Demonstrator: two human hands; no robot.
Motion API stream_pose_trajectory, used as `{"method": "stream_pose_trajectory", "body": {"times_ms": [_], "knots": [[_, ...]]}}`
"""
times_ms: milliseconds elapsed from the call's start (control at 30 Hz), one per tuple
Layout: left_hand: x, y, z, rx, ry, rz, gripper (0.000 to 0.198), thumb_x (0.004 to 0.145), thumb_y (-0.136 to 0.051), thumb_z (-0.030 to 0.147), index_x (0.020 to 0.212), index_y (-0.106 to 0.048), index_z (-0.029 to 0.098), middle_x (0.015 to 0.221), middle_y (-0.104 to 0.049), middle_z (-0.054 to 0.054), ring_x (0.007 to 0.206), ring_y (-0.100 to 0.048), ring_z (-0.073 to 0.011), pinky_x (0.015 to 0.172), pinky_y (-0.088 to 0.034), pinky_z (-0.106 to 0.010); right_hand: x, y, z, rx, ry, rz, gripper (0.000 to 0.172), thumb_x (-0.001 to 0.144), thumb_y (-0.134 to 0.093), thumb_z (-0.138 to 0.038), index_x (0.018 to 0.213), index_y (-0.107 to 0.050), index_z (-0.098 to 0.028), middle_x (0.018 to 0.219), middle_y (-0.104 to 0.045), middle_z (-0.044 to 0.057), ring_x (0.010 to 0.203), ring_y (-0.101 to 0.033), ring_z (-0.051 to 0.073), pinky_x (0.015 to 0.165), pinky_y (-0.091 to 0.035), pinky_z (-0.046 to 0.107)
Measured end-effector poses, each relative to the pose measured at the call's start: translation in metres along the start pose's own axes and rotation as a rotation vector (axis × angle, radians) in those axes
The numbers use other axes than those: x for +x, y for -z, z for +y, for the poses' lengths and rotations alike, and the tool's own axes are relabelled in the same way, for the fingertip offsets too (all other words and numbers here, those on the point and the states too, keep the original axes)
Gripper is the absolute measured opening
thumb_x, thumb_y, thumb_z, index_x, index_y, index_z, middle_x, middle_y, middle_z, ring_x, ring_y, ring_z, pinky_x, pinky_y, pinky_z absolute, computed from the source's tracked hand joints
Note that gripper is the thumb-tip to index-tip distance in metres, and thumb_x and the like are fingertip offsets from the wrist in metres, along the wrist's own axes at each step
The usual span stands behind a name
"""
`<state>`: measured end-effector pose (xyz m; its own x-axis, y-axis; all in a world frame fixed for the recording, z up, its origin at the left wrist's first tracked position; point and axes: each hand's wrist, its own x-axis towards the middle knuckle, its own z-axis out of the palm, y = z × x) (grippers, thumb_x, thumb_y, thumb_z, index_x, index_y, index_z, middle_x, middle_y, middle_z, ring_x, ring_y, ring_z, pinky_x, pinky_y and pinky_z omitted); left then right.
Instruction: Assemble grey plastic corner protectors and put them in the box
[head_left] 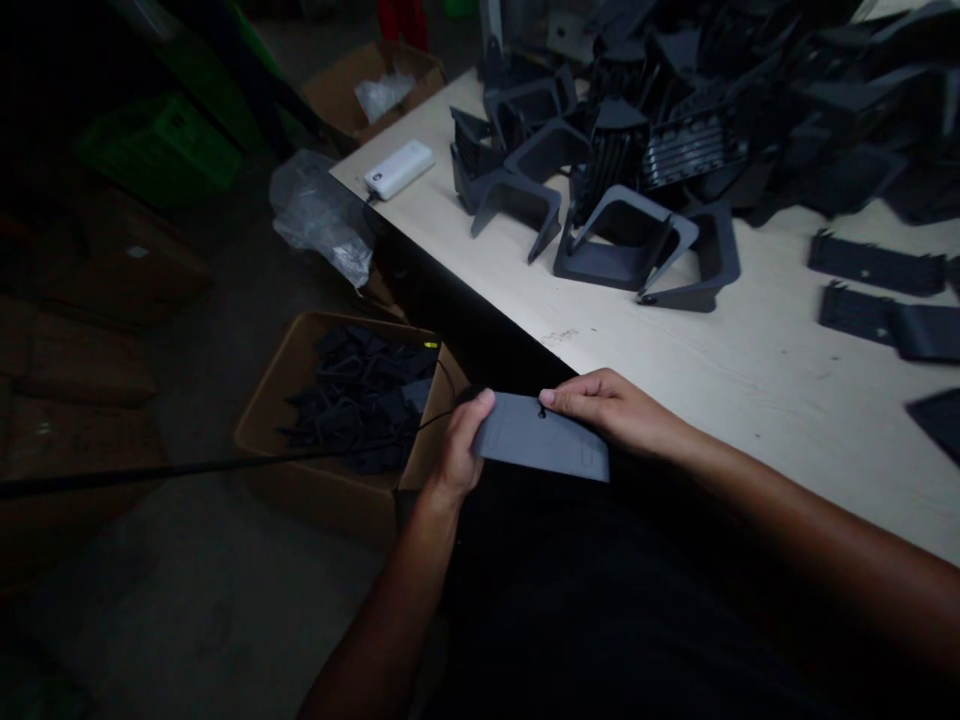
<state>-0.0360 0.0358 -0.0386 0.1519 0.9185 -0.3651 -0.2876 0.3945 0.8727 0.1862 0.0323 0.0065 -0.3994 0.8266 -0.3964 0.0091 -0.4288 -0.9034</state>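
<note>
A flat grey plastic part [536, 437] with a small dark keyhole-shaped slot near its far edge is held between both hands, off the table's near edge. My left hand [459, 440] grips its left end, thumb on top. At the far edge, beside the slot, my right hand [600, 405] pinches it with the thumb on the upper face. The fingers under the part are hidden. Past my hands, several dark grey angular plastic brackets [622, 235] lie on the pale table [675, 390].
A cardboard box [322, 480] of dark plastic pieces stands on the floor at left. A white power bank [400, 169] lies at the table's corner, near a clear plastic bag [319, 215]. Flat dark panels [877, 265] lie at right. A green crate [161, 145] is far left.
</note>
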Motion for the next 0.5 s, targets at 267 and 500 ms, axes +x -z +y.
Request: {"method": "stream_pose_trajectory", "body": {"times_ms": [267, 500], "knots": [[-0.003, 0.001, 0.025, 0.007, -0.264, 0.055, 0.035, 0.081, -0.080, 0.050, 0.081, -0.075, 0.015, 0.072, -0.068, -0.002, 0.066, -0.058, -0.0149, 0.064, -0.045, -0.025, -0.010, 0.014, -0.030, -0.437, 0.499, 0.526, 0.032, 0.095, -0.074, -0.049, 0.108, -0.081, -0.022, 0.112, -0.078, 0.007, 0.106, -0.070, 0.027, 0.092, -0.053, 0.036], [-0.006, 0.006, 0.007, -0.069, -0.400, 0.173, 0.033, 0.075, -0.088, 0.047, 0.085, -0.076, 0.018, 0.080, -0.072, -0.001, 0.071, -0.062, -0.0154, 0.071, -0.050, -0.025, -0.016, 0.009, -0.020, -0.037, 0.278, 0.351, 0.037, 0.089, -0.078, -0.055, 0.098, -0.073, -0.019, 0.088, -0.075, 0.005, 0.080, -0.069, 0.019, 0.074, -0.053, 0.030]]}}
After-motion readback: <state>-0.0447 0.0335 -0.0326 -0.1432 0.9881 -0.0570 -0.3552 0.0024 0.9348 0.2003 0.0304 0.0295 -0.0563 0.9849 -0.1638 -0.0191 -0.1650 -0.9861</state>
